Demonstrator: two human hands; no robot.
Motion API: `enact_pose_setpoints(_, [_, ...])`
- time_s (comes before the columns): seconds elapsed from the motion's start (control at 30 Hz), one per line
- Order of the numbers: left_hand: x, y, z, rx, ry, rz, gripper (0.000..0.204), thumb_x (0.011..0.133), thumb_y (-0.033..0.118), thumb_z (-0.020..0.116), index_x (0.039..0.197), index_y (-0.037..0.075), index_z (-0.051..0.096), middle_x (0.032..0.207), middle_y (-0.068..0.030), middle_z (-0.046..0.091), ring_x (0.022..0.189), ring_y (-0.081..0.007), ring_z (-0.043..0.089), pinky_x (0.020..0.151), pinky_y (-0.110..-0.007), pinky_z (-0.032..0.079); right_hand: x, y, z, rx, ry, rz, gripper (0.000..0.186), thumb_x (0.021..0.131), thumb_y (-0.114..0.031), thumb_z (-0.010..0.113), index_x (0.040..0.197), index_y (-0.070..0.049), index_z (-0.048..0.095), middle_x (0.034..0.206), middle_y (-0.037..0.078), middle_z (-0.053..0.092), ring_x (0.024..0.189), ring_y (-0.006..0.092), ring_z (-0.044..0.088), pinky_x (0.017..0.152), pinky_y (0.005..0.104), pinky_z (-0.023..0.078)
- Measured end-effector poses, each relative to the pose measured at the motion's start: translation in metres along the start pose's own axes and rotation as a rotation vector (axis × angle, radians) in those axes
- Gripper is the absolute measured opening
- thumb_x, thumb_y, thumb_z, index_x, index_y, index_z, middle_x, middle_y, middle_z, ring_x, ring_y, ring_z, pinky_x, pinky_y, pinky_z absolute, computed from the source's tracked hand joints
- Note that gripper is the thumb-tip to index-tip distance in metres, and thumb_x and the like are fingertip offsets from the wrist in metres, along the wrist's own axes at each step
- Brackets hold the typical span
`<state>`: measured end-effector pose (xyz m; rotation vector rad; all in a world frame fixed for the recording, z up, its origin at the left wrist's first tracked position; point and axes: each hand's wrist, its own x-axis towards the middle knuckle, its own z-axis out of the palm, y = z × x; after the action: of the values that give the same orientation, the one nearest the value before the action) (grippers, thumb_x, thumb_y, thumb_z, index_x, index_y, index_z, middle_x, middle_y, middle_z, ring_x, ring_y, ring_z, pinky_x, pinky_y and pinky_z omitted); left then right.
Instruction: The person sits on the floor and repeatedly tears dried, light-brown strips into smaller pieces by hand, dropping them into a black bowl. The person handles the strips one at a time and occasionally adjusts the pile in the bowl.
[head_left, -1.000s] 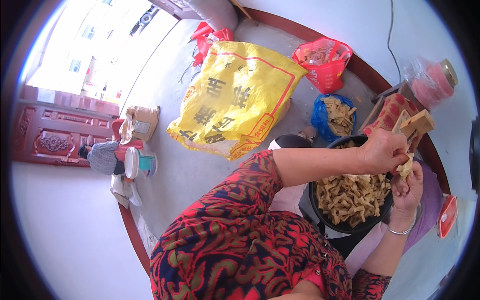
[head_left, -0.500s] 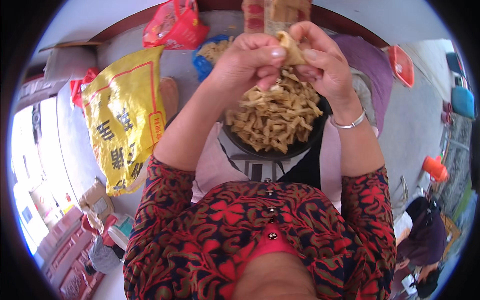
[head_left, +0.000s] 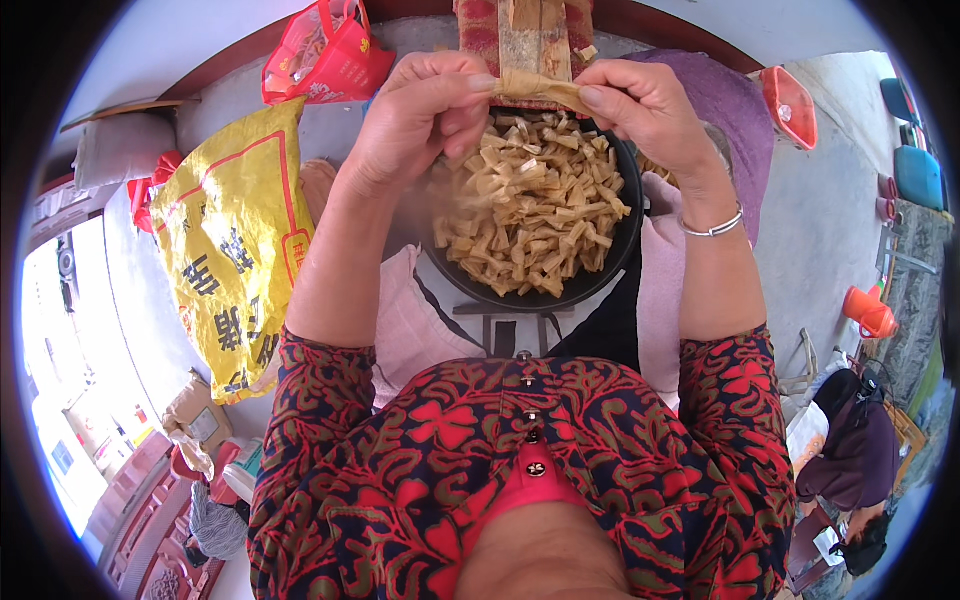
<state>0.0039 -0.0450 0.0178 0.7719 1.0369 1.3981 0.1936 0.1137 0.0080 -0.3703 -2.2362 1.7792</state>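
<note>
A tan, pliable strip (head_left: 545, 88) with a twist or knot in it is stretched sideways between my two hands. My left hand (head_left: 425, 115) pinches one end between thumb and fingers. The other end is pinched in my right hand (head_left: 645, 115), which has a silver bangle at its wrist. Just below, between my knees, a round black pan (head_left: 632, 205) holds a heap of short tan knotted pieces (head_left: 530, 205) that look like the same material. My left hand overlaps the pan's far left edge.
A worn wooden board (head_left: 535, 40) lies on patterned red fabric beyond the pan. To the left are a yellow sack (head_left: 235, 250) and a red carry bag (head_left: 330, 60). On the right are purple cloth (head_left: 740, 140), an orange-red basin (head_left: 790, 108) and an orange plastic vessel (head_left: 872, 312).
My hands have drawn apart sideways. The strip, bunched and folded between my fingers before, is now pulled out long. The whole view has shifted slightly.
</note>
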Motion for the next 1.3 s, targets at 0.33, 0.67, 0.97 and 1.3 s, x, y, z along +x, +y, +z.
enact_pose_setpoints(0.33, [-0.001,0.007,0.004,0.354,0.148,-0.196,0.048,0.094,0.043,0.049,0.069,0.003,0.06,0.053,0.0002,0.048,0.044,-0.0097,0.043,0.044,-0.023,0.032,0.001,0.011,0.003,-0.179,0.063,-0.16,0.016,0.089,-0.016,0.063,0.082,-0.001,0.064,0.061,-0.002,0.051,0.056,0.0057,0.043,0.053,0.023,0.037])
enact_pose_setpoints(0.67, [-0.002,0.004,-0.003,0.075,-0.07,-0.163,0.039,0.09,0.028,0.061,0.059,0.007,0.052,0.047,0.0034,0.04,0.039,-0.0061,0.034,0.039,-0.022,0.025,0.001,0.008,0.0,-0.062,0.013,-0.123,0.016,0.089,-0.015,0.063,0.081,0.0,0.064,0.06,-0.004,0.05,0.057,0.0044,0.042,0.052,0.0222,0.035])
enact_pose_setpoints(0.97, [-0.019,0.01,0.021,-0.102,-0.226,0.034,0.041,0.091,0.022,0.056,0.054,0.01,0.041,0.044,0.0048,0.032,0.035,-0.0064,0.028,0.037,-0.023,0.02,-0.024,-0.018,-0.012,-0.026,0.023,-0.253,0.015,0.088,-0.013,0.065,0.082,0.001,0.066,0.065,-0.003,0.055,0.061,0.0029,0.046,0.054,0.0199,0.037])
enact_pose_setpoints(1.3, [-0.003,-0.006,-0.001,0.061,-0.024,-0.12,0.04,0.094,0.027,0.053,0.059,0.01,0.044,0.048,0.0036,0.033,0.04,-0.0061,0.03,0.039,-0.022,0.024,-0.009,0.016,-0.008,0.737,-0.069,0.209,0.042,0.099,-0.036,0.046,0.088,0.001,0.062,0.056,-0.003,0.046,0.043,0.0043,0.031,0.041,0.0188,0.027])
